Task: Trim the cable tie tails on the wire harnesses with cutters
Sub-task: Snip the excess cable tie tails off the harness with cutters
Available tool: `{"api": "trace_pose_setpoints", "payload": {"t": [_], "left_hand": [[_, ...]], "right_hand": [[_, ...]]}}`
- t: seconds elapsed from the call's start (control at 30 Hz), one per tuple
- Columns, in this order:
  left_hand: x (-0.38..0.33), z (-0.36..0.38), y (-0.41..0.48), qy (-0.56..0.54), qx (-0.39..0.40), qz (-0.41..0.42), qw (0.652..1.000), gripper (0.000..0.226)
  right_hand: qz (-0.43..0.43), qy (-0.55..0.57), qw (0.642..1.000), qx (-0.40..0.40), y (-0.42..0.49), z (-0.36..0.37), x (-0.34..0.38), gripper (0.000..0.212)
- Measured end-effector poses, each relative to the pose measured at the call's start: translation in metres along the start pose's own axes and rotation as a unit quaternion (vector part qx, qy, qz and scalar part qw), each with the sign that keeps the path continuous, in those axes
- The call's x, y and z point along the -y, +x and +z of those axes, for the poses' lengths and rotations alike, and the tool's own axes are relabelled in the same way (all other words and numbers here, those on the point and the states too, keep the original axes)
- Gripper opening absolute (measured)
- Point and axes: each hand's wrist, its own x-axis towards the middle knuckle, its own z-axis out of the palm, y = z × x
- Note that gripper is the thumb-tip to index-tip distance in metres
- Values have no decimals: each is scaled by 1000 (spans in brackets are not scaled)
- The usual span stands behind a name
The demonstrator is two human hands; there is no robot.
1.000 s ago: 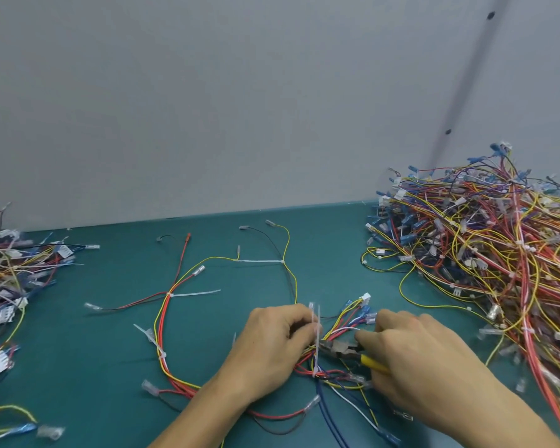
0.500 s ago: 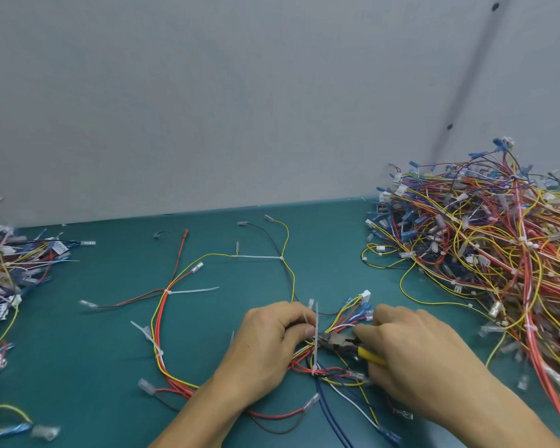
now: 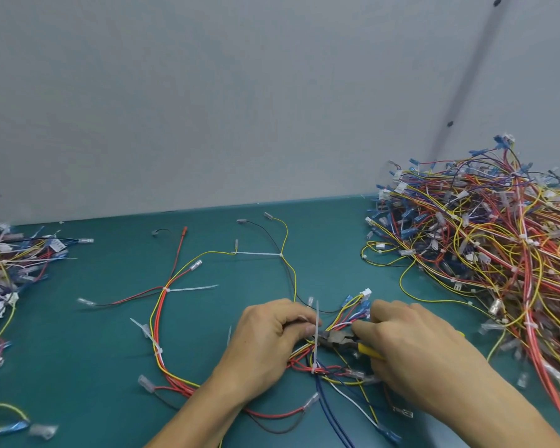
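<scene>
While left hand (image 3: 269,345) grips harness (image 3: 157,328), cutters (image 3: 338,338) meet tie tail (image 3: 317,315)

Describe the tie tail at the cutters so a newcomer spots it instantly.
On the green mat, find the harness gripped by the left hand; the right hand holds yellow-handled cutters. Between the hands, at the cutters' nose, a white cable tie tail stands upright. Its neighbours, such as the flat tail further left, lie on the mat.
</scene>
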Motion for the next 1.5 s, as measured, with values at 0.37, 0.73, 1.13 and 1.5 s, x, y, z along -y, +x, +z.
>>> {"api": "trace_pose_setpoints", "payload": {"t": [0.37, 0.73, 1.13, 1.5], "left_hand": [[-1, 1, 1, -4, -1, -18, 1000, 13], [-8, -22, 8, -111, -125, -76, 983, 20], [-30, -22, -15, -159, -16, -87, 983, 17], [-19, -13, -12, -33, 95, -68, 993, 7]], "right_hand": [[24, 31, 997, 66, 3, 10, -2, 7], [59, 107, 992, 44, -4, -3, -22, 17], [15, 107, 990, 89, -28, -41, -5, 27], [12, 62, 985, 159, -26, -38, 14, 23]]}}
